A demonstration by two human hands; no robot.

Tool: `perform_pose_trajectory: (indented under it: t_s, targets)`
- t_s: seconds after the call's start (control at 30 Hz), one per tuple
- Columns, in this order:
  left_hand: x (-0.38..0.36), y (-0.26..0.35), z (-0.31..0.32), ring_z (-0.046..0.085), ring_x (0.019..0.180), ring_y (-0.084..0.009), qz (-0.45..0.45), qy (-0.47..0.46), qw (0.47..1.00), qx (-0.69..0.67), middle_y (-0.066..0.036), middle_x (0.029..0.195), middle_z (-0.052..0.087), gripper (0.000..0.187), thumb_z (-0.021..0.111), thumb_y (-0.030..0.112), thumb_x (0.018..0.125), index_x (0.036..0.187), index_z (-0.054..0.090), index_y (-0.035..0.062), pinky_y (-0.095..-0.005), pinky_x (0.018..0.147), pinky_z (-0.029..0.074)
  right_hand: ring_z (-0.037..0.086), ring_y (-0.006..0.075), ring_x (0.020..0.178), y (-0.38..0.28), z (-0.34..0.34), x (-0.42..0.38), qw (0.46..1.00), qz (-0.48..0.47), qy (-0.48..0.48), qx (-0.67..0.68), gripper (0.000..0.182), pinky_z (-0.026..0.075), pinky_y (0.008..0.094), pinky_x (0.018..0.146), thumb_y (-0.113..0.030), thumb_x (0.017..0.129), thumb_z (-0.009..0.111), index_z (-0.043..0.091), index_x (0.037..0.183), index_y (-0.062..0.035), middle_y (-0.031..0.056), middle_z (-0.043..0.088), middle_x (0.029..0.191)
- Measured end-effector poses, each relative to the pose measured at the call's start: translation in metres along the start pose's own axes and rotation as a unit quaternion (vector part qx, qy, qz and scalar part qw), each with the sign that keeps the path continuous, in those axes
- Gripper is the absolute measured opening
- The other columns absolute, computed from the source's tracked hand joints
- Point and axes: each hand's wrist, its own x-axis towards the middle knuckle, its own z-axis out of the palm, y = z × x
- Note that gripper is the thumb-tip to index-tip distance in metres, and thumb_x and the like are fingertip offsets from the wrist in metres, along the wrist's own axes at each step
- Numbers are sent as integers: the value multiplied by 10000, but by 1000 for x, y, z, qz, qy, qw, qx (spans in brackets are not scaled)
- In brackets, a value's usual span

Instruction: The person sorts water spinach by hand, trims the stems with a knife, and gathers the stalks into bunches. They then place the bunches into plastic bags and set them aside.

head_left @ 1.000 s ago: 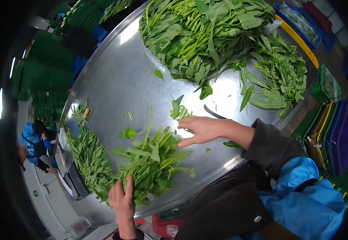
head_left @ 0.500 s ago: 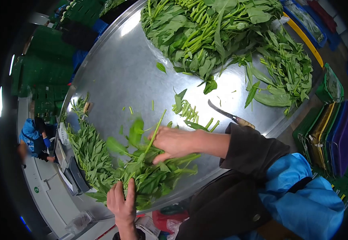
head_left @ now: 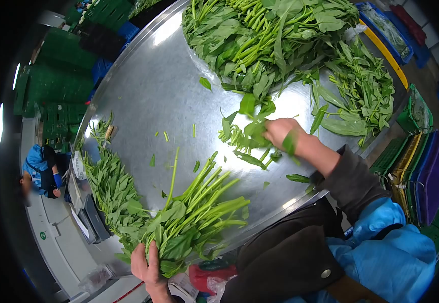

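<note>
My left hand (head_left: 147, 268) is closed round the leafy end of a bunch of water spinach (head_left: 204, 194) at the table's near edge. Its pale green stems fan out to the upper right. Over the middle of the metal table, my right hand (head_left: 282, 134) is closed on some loose leaves (head_left: 252, 131), partly blurred. Just left of that hand lies a small heap of cut stem pieces (head_left: 237, 137). The knife is not visible now; my right hand and forearm cover its earlier spot.
A big pile of greens (head_left: 260, 45) fills the far side of the round table (head_left: 153, 76), with a smaller pile (head_left: 363, 91) to its right. More bunches (head_left: 111, 187) line the left edge. Stacked crates (head_left: 416, 177) stand at right. A person in blue (head_left: 40, 166) is at far left.
My right hand has moved from the held bunch up and right over the cut stems, taking loose leaves with it. The bunch's stems are now uncovered. My left hand has barely shifted.
</note>
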Motion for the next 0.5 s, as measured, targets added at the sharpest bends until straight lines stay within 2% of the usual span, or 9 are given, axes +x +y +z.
perform_pose_trajectory:
  t_s: [0.03, 0.1, 0.17, 0.23, 0.3, 0.33, 0.4, 0.47, 0.5]
  targets:
    - [-1, 0, -1, 634, 817, -380, -7, 8, 1000, -8, -242, 986, 623, 481, 699, 58, 637, 1114, 646, 18, -413, 695, 521, 556, 359, 1066, 0, 2, -10, 987, -114, 115, -15, 449, 476, 442, 866, -285, 848, 625, 551, 1198, -14, 177, 613, 1123]
    - [0, 1, -2, 640, 815, -378, -10, 15, 1000, -18, -251, 993, 626, 459, 697, 45, 668, 1122, 637, 18, -405, 697, 529, 507, 334, 1194, -8, -9, -13, 954, -197, 162, 160, 571, 446, 428, 952, -352, 850, 645, 500, 1298, -28, 198, 561, 1242]
    - [3, 2, -2, 648, 817, -378, -9, 30, 999, -35, -251, 989, 632, 456, 703, 45, 685, 1134, 627, 17, -394, 695, 534, 489, 302, 1240, -24, -6, -5, 907, -265, 78, 318, 650, 411, 407, 1028, -394, 873, 638, 431, 1371, -32, 183, 513, 1322]
    - [9, 6, 2, 651, 814, -376, -6, 41, 998, -46, -247, 986, 635, 456, 700, 43, 692, 1141, 622, 18, -392, 694, 535, 465, 257, 1262, -38, 30, 9, 756, -273, -176, 569, 712, 373, 371, 1075, -351, 869, 673, 358, 1424, -36, 159, 457, 1387]
    - [14, 11, 6, 655, 812, -374, -3, 47, 997, -58, -242, 983, 638, 456, 698, 40, 699, 1147, 617, 18, -390, 693, 537, 529, 235, 1184, -68, 44, -3, 617, -244, -296, 687, 659, 426, 341, 1011, -302, 822, 735, 463, 1343, -4, 151, 540, 1305]
    - [15, 13, 6, 657, 808, -369, -19, 39, 997, -64, -238, 983, 640, 456, 696, 41, 704, 1152, 614, 19, -388, 691, 537, 529, 235, 1184, -70, 45, -5, 617, -243, -297, 688, 659, 426, 341, 1011, -302, 822, 735, 463, 1343, -4, 151, 540, 1305]
    - [10, 11, 8, 662, 805, -350, -45, 35, 996, -74, -231, 984, 644, 443, 687, 44, 714, 1149, 612, 16, -374, 686, 538, 636, 197, 980, -74, 47, -8, 672, -263, -265, 640, 512, 491, 305, 893, -201, 793, 754, 573, 1219, 19, 142, 647, 1135]
    - [2, 12, 8, 648, 776, -365, -49, 38, 995, -84, -238, 953, 636, 438, 703, 77, 684, 1109, 624, 7, -386, 655, 528, 675, 175, 770, -53, 26, -3, 791, -189, -168, 557, 370, 533, 284, 740, -137, 793, 728, 627, 1092, 57, 129, 696, 951]
    - [-2, 13, 8, 634, 747, -381, -53, 44, 993, -94, -246, 923, 628, 437, 720, 111, 655, 1068, 635, -1, -398, 624, 518, 681, 173, 705, -35, 10, 0, 736, -139, -139, 648, 393, 555, 274, 708, -119, 788, 715, 602, 1103, 87, 151, 693, 932]
